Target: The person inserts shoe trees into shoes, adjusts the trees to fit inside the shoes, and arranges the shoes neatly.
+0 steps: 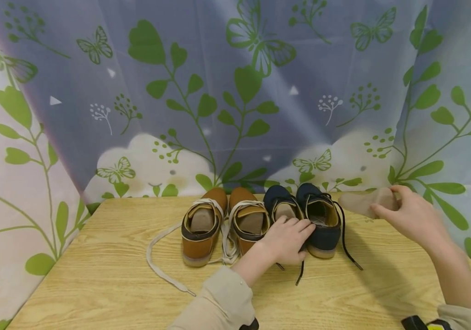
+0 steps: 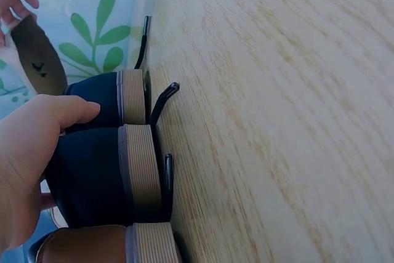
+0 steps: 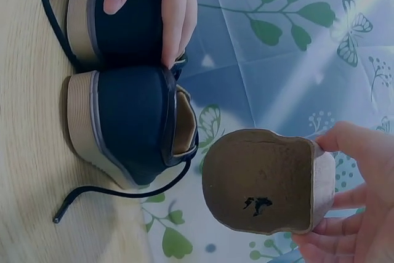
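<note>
My left hand [image 1: 286, 240] grips the heel of the left navy shoe [image 2: 89, 177], with the thumb against its back and the fingers over the collar. A beige shaped shoe insert shows in that shoe's opening. Right beside it stands the other navy shoe [image 1: 324, 240], its opening unfilled and a black lace trailing to the right. Off to the right, my right hand [image 1: 417, 220] pinches a hollow beige shoe insert [image 3: 258, 180] by one end, between thumb and fingers. It is raised beside the right navy shoe, and a dark mark shows on its inner surface.
Two brown shoes stand left of the navy pair, the left one [image 1: 198, 247] and the right one [image 1: 248, 206], each with a beige insert inside. A long pale lace [image 1: 152, 261] lies on the wooden table [image 1: 107, 275]. A leaf-patterned curtain [image 1: 202, 133] hangs close behind.
</note>
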Available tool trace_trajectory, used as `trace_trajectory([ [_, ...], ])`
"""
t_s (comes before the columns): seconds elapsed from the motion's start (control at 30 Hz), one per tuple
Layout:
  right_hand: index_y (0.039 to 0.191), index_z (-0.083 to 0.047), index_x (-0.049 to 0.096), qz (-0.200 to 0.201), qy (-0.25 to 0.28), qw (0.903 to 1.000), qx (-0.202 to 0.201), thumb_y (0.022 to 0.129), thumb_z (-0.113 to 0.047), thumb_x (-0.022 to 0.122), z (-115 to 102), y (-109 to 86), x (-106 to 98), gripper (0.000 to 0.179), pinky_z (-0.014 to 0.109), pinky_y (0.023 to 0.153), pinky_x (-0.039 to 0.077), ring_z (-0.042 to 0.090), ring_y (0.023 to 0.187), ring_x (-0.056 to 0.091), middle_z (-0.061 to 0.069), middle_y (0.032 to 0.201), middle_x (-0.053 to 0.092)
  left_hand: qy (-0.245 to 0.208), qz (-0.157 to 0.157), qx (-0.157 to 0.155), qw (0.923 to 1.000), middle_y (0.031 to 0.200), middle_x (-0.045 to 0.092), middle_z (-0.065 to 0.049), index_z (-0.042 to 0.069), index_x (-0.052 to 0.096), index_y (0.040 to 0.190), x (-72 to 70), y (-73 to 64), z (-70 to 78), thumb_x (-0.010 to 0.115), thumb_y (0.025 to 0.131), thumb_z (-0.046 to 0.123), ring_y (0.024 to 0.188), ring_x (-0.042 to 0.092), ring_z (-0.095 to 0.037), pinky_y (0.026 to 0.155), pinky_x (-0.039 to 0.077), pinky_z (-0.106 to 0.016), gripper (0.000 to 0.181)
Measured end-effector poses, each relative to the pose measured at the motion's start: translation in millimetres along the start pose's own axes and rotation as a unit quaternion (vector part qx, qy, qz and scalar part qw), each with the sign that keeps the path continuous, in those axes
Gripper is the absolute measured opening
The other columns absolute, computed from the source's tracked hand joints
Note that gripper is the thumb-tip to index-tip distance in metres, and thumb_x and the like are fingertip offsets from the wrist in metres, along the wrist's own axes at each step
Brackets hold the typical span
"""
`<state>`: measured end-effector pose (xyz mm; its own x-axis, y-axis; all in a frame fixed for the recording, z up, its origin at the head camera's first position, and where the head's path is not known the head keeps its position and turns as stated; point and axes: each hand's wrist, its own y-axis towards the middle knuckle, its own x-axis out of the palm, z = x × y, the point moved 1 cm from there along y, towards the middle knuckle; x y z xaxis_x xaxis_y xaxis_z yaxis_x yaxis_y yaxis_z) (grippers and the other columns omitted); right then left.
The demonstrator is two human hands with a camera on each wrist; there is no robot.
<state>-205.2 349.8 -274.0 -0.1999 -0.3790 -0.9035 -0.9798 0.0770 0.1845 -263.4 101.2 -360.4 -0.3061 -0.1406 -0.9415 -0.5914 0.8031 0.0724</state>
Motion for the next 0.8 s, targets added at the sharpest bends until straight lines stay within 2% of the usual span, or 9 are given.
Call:
trace_trajectory([
  [0.3,0.137,0.012,0.028,-0.013,0.002,0.9999,-0.006,0.089,-0.055,0.049,-11,-2.4,-2,0.085,0.041,0.057,0.043,0.040,0.088,0.055,0.032,0.112,0.050,0.000,-0.002,0.004,1.0000,0.147,0.030,0.007,0.024,0.028,0.147,-0.8,-0.2,-1.9,0.049,0.090,0.051,0.130,0.033,-0.010,0.103,0.027,-0.031,0.067],
  [0.8,0.139,0.009,0.027,-0.023,0.000,0.9996,-0.016,0.089,-0.052,0.049,-27,-1.2,2,0.082,0.043,0.059,0.044,0.042,0.094,0.054,0.031,0.114,0.051,-0.002,0.002,0.011,0.9999,0.148,0.030,0.006,0.023,0.028,0.147,-0.7,-2.6,-2.2,0.049,0.090,0.050,0.130,0.033,-0.010,0.103,0.028,-0.030,0.067],
])
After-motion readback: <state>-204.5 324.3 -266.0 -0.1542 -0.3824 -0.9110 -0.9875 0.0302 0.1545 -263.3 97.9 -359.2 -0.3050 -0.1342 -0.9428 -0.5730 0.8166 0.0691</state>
